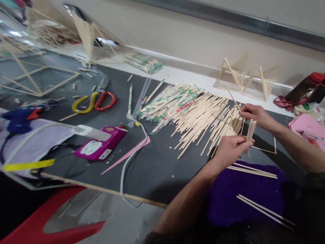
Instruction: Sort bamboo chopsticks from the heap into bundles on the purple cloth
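My left hand (pixel 228 150) is closed round a small upright bundle of wooden chopsticks (pixel 251 129). Above it, my right hand (pixel 257 116) pinches a single chopstick (pixel 232 97) that slants up to the left. Just left of both hands lies a spread of loose chopsticks (pixel 203 117) on the dark tabletop, some partly hidden by my hands. Several more chopsticks (pixel 254 170) rest on the purple cloth (pixel 223 203) below my left hand. A thin stick frame (pixel 275 145) lies on the table behind my hands, partly covered.
Wrapped chopsticks (pixel 165 101) adjoin the loose ones. Further left are scissors (pixel 95 101), a purple power strip (pixel 101 144) with a white cable (pixel 124 166), and a blue glue gun (pixel 19 118). Twisted stick models (pixel 232 76) stand by the wall, near a bottle (pixel 302 86).
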Available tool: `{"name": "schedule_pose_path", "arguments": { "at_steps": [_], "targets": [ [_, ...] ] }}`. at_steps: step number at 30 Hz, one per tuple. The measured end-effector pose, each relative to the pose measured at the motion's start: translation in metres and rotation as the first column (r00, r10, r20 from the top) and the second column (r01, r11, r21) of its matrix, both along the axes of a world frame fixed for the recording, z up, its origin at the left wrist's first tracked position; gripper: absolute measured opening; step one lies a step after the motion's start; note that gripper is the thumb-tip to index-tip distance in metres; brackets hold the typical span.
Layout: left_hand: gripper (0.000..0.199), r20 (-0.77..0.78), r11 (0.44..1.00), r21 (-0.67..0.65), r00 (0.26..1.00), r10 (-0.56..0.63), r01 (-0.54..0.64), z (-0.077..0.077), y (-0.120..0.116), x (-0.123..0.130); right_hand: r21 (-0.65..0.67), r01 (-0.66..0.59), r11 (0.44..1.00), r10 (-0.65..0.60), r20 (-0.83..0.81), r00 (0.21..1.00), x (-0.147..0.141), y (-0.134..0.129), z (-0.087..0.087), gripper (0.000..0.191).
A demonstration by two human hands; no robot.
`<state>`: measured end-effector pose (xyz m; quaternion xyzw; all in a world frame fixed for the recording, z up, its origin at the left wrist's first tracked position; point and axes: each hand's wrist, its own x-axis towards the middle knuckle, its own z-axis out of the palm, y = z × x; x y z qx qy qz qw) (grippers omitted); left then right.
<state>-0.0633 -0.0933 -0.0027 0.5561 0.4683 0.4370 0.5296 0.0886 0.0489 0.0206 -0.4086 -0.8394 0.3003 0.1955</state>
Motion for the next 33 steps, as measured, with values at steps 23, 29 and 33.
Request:
{"name": "schedule_pose_path", "arguments": {
  "at_steps": [23, 29, 33],
  "targets": [
    [0.049, 0.151, 0.961, -0.224, 0.969, 0.197, -0.16, -0.016, 0.012, 0.008, -0.456, -0.004, 0.89, -0.212, -0.423, 0.881, 0.035, -0.078, -0.013, 0.022],
    [0.046, 0.084, 0.978, -0.148, 0.984, 0.16, -0.146, -0.015, 0.013, 0.007, -0.339, -0.057, 0.939, -0.044, -0.284, 0.958, 0.039, -0.08, -0.008, 0.019],
    [0.036, -0.049, 0.991, -0.069, 0.993, 0.109, -0.112, -0.021, 0.011, 0.009, -0.331, -0.044, 0.943, -0.03, -0.216, 0.976, 0.045, -0.082, -0.008, 0.021]
  ]
}}
